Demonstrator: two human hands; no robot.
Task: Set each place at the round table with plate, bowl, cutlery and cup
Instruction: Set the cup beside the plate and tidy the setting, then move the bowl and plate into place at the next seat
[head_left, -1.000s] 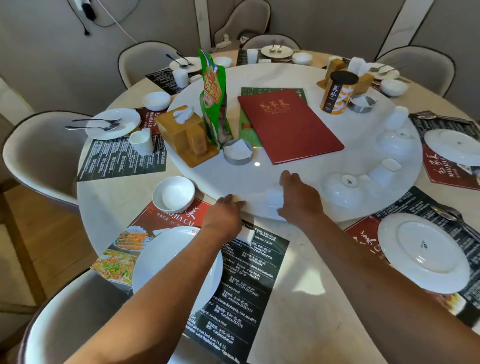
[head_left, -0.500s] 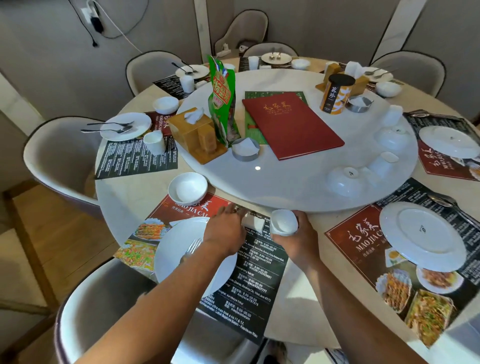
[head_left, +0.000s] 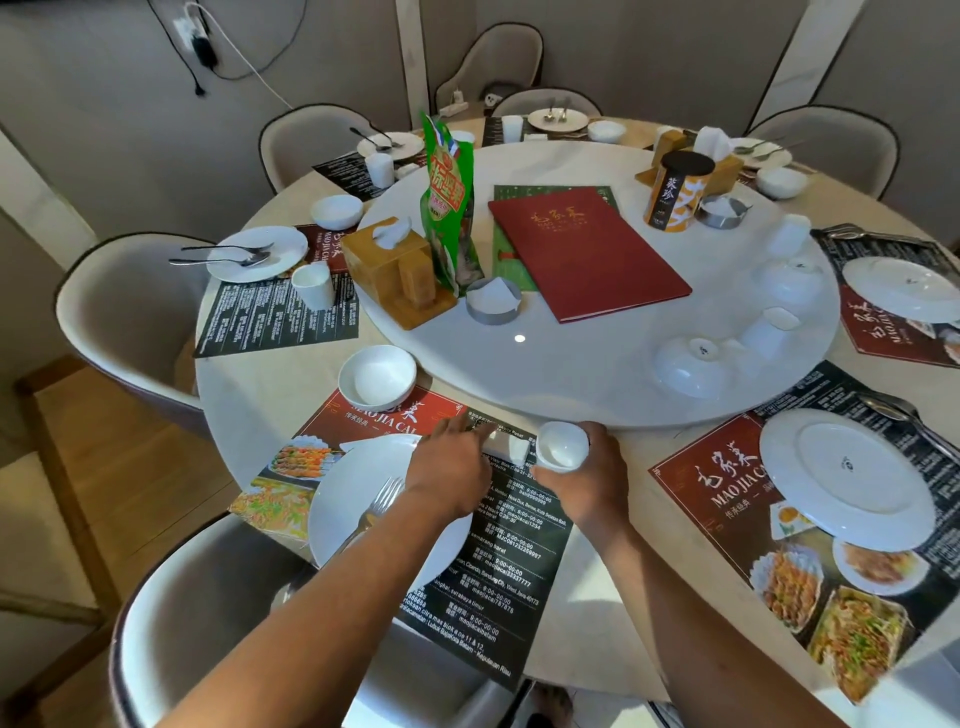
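Head view shows your right hand (head_left: 584, 475) with its fingers curled round a small white cup (head_left: 562, 446), held upright just above the dark placemat (head_left: 498, 566) at the near place, close to the edge of the white turntable (head_left: 597, 379). Your left hand (head_left: 449, 470) reaches beside it, fingers extended toward a small white rest (head_left: 506, 447) on the placemat; whether they pinch it you cannot tell. Under your left wrist sits the white plate (head_left: 353, 499) with a fork (head_left: 382, 499) on it. A white bowl (head_left: 377, 374) stands on the bench beyond the plate, near the turntable rim.
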